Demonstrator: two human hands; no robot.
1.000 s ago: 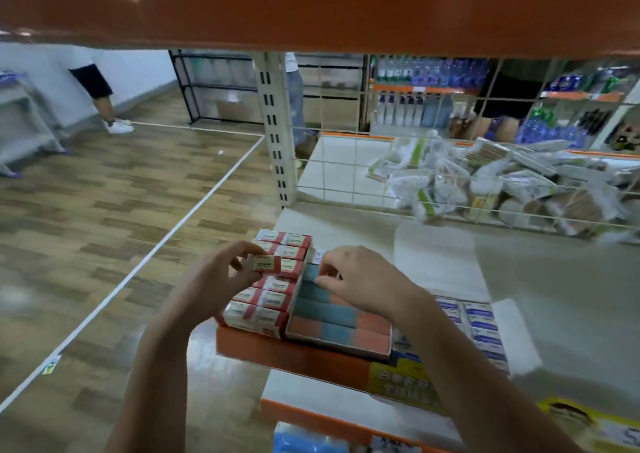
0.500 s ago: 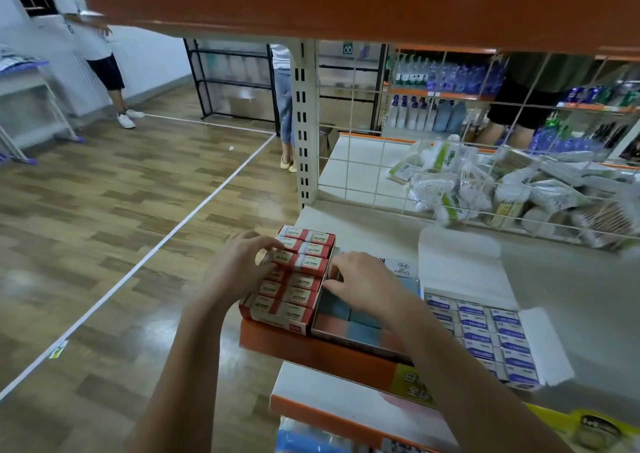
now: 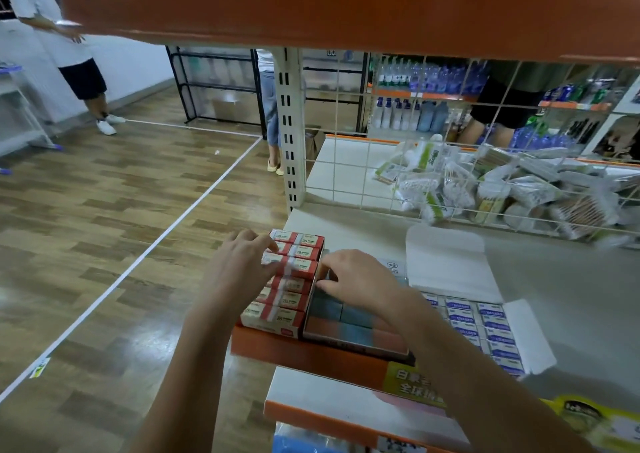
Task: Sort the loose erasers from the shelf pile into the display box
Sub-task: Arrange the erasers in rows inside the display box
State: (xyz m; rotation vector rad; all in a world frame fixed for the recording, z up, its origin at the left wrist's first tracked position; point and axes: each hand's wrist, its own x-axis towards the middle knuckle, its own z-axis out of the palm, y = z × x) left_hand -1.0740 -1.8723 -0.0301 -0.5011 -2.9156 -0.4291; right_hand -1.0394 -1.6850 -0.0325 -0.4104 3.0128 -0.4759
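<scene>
A row of red-and-white eraser packs (image 3: 292, 281) lies at the shelf's left end. My left hand (image 3: 242, 267) rests on it, with its fingers stretched over the far packs. Right beside the packs stands the display box (image 3: 356, 343), filled with blue-and-orange erasers (image 3: 346, 315). My right hand (image 3: 356, 279) hovers over the box's far left corner, fingers bent down, thumb and forefinger tips at the erasers there. Whatever lies under those fingers is hidden.
An open carton of blue-and-white erasers (image 3: 485, 328) sits to the right, its white flap (image 3: 446, 262) folded back. A wire grid (image 3: 450, 182) closes the shelf's back, with bagged goods behind it. An orange shelf (image 3: 311, 2) hangs overhead. People stand in the aisle.
My left hand has slid a little farther along the red-and-white packs. My right hand has shifted toward the box's left edge. The view has drifted.
</scene>
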